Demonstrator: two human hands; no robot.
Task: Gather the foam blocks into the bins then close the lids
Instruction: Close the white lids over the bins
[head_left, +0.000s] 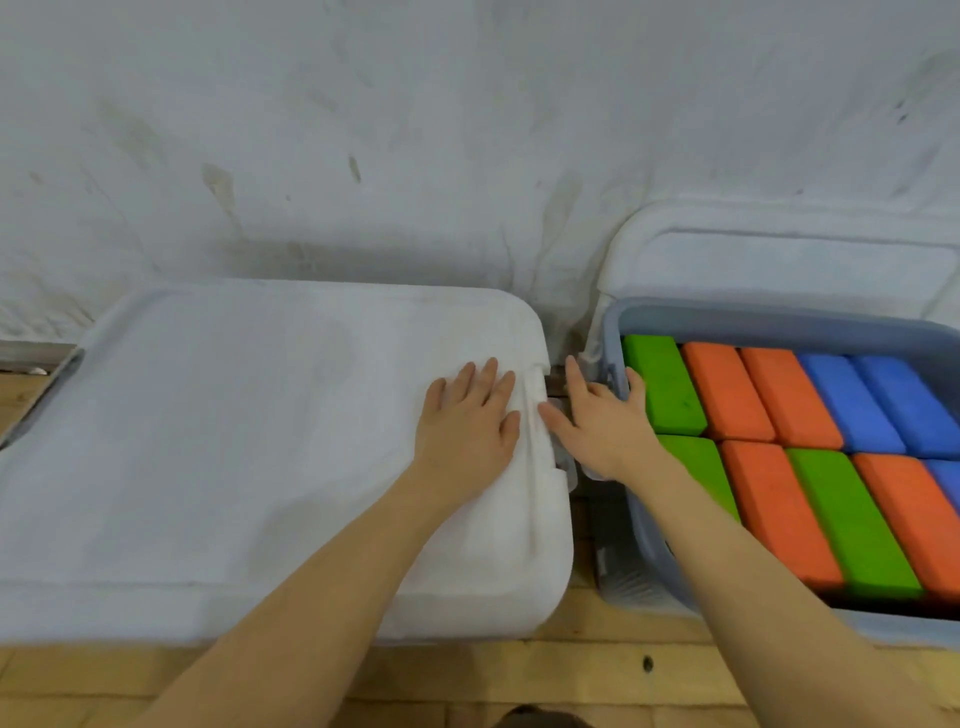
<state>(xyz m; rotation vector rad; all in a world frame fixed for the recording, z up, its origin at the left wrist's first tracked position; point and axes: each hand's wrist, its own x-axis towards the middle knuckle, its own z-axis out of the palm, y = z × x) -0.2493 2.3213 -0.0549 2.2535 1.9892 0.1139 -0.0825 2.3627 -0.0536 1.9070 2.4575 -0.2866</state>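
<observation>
The left hand (470, 426) is lying flat, fingers straight, pressing on the right-hand end of the white rectangular plastic lid (260, 441) that is covering the left bin. The right hand (602, 421) is also open and grasping nothing, reaching into the gap between the two bins, its fingertips near the lid's side latch (563, 462); whether they are touching it cannot be told. The grey-blue open plastic bin (727, 317) is sitting at the right on the light wooden floor (467, 675), packed with green, orange and blue rectangular foam blocks (779, 457) lying flat in two rows; its own white lid (779, 249) is leaning behind it against the white cloth backdrop (415, 130). To seat the left lid well, the palm is probably best pressing directly over the rim while the other hand is snapping the latch; pressing mid-panel would likely only flex the plastic. The right bin remains to be closed.
</observation>
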